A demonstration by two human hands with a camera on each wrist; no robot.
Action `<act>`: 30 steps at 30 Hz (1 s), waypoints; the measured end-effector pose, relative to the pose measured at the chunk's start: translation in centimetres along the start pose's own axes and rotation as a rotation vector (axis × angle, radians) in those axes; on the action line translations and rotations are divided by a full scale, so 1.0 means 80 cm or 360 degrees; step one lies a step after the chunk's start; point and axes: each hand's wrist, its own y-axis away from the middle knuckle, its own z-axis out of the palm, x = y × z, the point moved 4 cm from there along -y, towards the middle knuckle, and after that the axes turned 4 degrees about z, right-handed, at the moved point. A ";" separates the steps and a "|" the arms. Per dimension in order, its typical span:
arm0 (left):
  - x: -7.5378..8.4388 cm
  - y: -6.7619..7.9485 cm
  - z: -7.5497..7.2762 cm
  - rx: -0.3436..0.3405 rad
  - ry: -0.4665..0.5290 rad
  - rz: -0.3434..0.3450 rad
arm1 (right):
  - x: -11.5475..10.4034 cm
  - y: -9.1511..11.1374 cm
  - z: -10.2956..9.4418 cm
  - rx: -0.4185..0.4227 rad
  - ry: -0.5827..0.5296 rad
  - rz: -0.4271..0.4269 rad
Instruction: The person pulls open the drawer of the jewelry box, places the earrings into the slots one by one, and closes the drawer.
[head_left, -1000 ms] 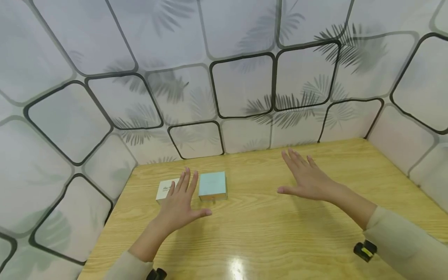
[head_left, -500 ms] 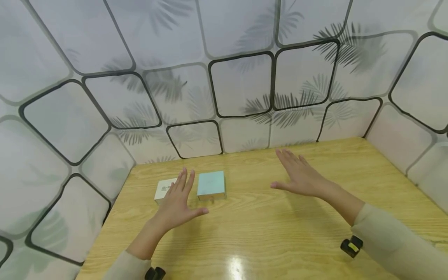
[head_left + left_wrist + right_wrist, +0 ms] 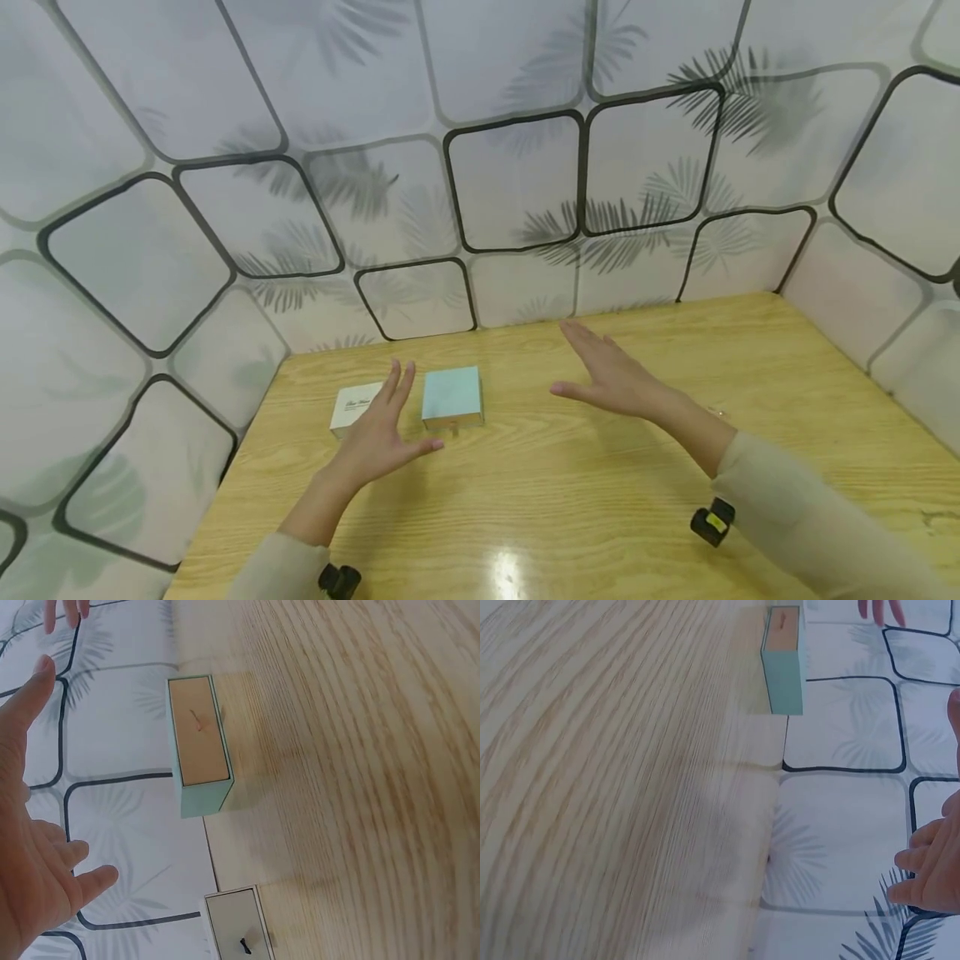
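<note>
My left hand [image 3: 375,437] hovers over the table with its fingers extended and thumb spread, holding nothing. In the head view it overlaps a white box [image 3: 347,408] with dark lettering on its lid. Just right of that hand sits a light teal box [image 3: 452,393]. The left wrist view shows the tan drawer front [image 3: 199,731] of the teal box with a small pull, and the white box's front [image 3: 238,922] with a black pull. My right hand [image 3: 615,379], fingers straight and thumb apart, is raised over the table right of the teal box, holding nothing.
Both boxes stand near the back left of a wood-grain table [image 3: 525,492]. A pale wall covering [image 3: 517,187] with dark outlines and leaf prints rises behind the table and along its sides. A tiny shiny thing [image 3: 717,412] lies beside the right forearm.
My right hand has moved left, toward the teal box, and turned a little more edge-on. My left hand has barely shifted. The boxes stay in place.
</note>
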 end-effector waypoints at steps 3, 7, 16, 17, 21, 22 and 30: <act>-0.003 -0.001 0.001 -0.0008 0.0064 -0.0015 | -0.007 -0.006 0.003 0.0004 -0.0033 -0.0021; -0.005 -0.001 0.003 -0.0013 0.0128 -0.0019 | -0.014 -0.013 0.008 -0.0007 -0.0055 -0.0029; -0.012 -0.002 0.006 -0.0013 0.0249 -0.0085 | -0.024 -0.024 0.018 -0.0020 -0.0106 -0.0023; -0.013 -0.002 0.007 -0.0013 0.0250 -0.0090 | -0.025 -0.026 0.020 -0.0021 -0.0112 -0.0027; -0.014 -0.003 0.008 -0.0009 0.0259 -0.0100 | -0.029 -0.032 0.026 -0.0030 -0.0139 -0.0028; -0.015 -0.003 0.008 -0.0007 0.0262 -0.0100 | -0.030 -0.033 0.029 -0.0040 -0.0163 -0.0018; -0.021 -0.007 0.015 0.0032 0.0348 -0.0118 | -0.033 -0.044 0.042 -0.0088 -0.0416 0.0025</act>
